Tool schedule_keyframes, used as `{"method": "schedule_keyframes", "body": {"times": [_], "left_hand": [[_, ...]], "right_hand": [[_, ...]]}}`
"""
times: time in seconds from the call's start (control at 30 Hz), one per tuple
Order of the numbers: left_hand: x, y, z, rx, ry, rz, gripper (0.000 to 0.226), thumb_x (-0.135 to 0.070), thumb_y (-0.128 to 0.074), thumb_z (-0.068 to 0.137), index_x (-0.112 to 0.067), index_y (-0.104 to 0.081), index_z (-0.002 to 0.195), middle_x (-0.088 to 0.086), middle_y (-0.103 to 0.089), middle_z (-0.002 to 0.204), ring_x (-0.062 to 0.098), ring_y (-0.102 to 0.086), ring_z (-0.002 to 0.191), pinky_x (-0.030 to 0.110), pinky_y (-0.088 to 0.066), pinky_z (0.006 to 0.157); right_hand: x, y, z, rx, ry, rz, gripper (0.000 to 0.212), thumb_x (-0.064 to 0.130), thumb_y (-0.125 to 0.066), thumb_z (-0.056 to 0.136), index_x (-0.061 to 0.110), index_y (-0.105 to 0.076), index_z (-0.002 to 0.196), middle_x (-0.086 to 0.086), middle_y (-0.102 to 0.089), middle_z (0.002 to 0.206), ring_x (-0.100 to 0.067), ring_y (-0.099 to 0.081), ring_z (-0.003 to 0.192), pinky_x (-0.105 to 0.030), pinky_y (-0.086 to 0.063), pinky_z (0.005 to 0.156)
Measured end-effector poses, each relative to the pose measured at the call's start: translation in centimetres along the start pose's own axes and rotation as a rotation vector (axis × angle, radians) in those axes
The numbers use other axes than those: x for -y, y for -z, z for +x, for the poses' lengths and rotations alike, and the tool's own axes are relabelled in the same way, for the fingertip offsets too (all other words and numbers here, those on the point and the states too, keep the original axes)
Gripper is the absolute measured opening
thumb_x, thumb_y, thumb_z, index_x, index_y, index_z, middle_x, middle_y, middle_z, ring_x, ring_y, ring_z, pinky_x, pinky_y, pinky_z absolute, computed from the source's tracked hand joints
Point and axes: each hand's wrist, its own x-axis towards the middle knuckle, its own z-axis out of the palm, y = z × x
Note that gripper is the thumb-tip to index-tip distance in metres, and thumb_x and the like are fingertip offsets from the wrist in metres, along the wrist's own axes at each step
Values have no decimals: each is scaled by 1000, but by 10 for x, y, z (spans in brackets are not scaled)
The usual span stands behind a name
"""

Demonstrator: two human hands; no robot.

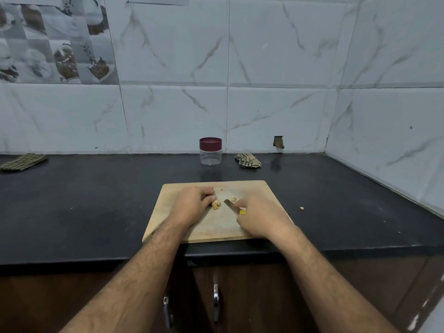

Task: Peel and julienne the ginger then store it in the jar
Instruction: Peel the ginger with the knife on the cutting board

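Two hands work a piece of ginger on a cutting board at the front edge of a dark table.

The left hand (192, 205) curls its fingers over the ginger (216, 204), its grip pinning the pale knob to the wooden cutting board (216, 227) near the board's middle. The right hand (260, 218) has its grip closed round the yellow handle of a small knife (232, 206), forefinger stretched forward along the back of the blade, whose tip points toward the ginger, just beside it. Both forearms reach in from the table's front edge. Small scraps (233, 199) lie on the board beyond the blade, and one bit (301, 208) lies on the table to the board's right. A clear jar (210, 152) with its maroon lid on stands at the back edge, with a crumpled cloth (248, 160) just to its right.
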Motion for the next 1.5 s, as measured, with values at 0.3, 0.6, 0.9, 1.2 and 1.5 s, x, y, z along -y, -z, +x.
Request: {"method": "schedule_keyframes", "body": {"times": [0.3, 0.6, 0.9, 1.2, 1.5], "left_hand": [[-4, 2, -3, -13, 28, -4, 18, -23, -66, 94, -10, -77, 101, 3, -75, 101, 21, -66, 100, 39, -50, 95], [-8, 5, -5, -4, 50, 6, 20, -24, -66, 95, -14, -77, 108, -1, -74, 113, 17, -65, 109, 31, -47, 95], [-4, 2, -3, -7, 71, -20, 25, -26, -68, 94, -17, -75, 116, -5, -71, 121, 11, -61, 117, 19, -40, 94], [-4, 2, -3, -7, 71, -5, 28, -26, -67, 94, -16, -73, 119, -4, -69, 125, 11, -60, 118, 16, -37, 94], [-4, 2, -2, -16, 78, -4, 28, -27, -67, 94, -17, -72, 120, -5, -69, 125, 10, -60, 118, 16, -37, 94]], "right_hand": [[-27, -5, -22, -145, -117, 1, 40, 17, -43, 85, 35, -63, 114, 3, -62, 95, -24, -55, 88, -33, -39, 66], [1, -15, -8, -159, -72, 8, 51, 11, -41, 90, 34, -58, 132, -3, -64, 102, -26, -53, 91, -31, -39, 70], [-29, -3, -17, -170, -244, 2, 39, 14, -43, 90, 27, -62, 121, -7, -63, 114, -31, -56, 106, -33, -42, 74], [-22, -5, -26, -137, -151, 73, 31, 13, -46, 84, 24, -68, 103, -1, -64, 103, -25, -49, 86, -32, -39, 69], [-39, 1, -30, -151, -228, 32, 35, 20, -47, 87, 27, -65, 117, -4, -64, 116, -29, -57, 104, -35, -46, 77]]}}
